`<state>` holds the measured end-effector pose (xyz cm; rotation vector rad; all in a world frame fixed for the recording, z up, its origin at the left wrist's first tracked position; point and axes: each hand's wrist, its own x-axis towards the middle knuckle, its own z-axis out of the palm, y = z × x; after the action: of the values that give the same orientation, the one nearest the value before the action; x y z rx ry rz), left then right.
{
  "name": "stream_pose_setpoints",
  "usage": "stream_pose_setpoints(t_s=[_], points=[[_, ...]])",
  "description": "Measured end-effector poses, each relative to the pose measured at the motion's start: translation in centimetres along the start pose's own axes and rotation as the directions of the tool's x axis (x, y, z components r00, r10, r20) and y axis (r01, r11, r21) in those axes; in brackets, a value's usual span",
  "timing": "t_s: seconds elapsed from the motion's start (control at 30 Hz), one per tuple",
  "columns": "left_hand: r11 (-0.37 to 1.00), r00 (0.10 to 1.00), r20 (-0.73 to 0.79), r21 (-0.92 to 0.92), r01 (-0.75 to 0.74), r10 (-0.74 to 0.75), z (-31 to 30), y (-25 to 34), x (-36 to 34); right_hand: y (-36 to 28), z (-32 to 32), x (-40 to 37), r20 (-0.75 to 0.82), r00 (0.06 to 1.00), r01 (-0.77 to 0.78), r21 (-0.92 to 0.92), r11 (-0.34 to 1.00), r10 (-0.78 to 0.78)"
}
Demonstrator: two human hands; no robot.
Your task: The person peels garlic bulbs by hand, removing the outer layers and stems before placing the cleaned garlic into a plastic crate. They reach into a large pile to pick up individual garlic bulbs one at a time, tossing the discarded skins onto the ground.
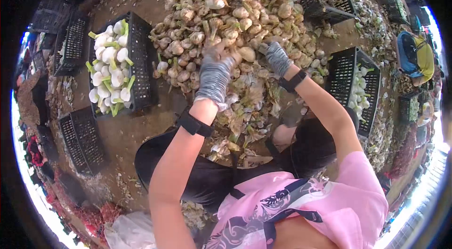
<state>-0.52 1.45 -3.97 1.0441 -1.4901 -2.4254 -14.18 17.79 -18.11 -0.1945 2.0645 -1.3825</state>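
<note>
Single head-worn fisheye view, looking steeply down, close over garlic pile [235,8]

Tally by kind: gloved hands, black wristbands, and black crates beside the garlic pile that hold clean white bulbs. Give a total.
Gloved hands: 2, left hand and right hand
Black wristbands: 2, left wristband and right wristband
Crates of white bulbs: 2, left crate and right crate
Total: 6

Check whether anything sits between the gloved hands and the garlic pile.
Nothing visible does. The left hand and the right hand are both directly on the near edge of the garlic pile, with one bulb between them.
</note>
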Motion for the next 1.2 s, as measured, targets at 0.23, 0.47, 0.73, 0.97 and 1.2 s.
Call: stream_pose_setpoints(t_s=[0.23,0.47,0.73,0.97,1.2], points=[[0.949,0.899,0.367,0.106,-0.297,0.241,2.8,-1.6,-1.6,-7.1,-3.3,-6.8,0.285,0.546,0.724,-0.633,0.273,-0.788],[0.923,0.833,0.473,0.096,-0.372,0.287,3.4,-2.3,-2.3,-11.0,-3.8,-11.3,0.101,0.962,0.249,0.056,0.967,-0.253],[0.928,0.840,0.473,0.110,-0.355,0.265,3.5,-1.5,-3.1,-10.2,-4.1,-10.9,0.050,0.868,0.494,0.009,0.870,-0.493],[0.980,0.934,0.356,-0.195,0.030,0.042,3.3,-1.7,-2.6,-11.8,-3.2,-12.5,0.069,0.952,0.288,0.115,0.951,-0.297],[0.872,0.870,0.057,0.014,0.489,-0.489,1.9,-1.1,-0.6,-10.7,-1.7,-13.8,0.185,0.906,0.375,0.058,0.925,-0.379]])
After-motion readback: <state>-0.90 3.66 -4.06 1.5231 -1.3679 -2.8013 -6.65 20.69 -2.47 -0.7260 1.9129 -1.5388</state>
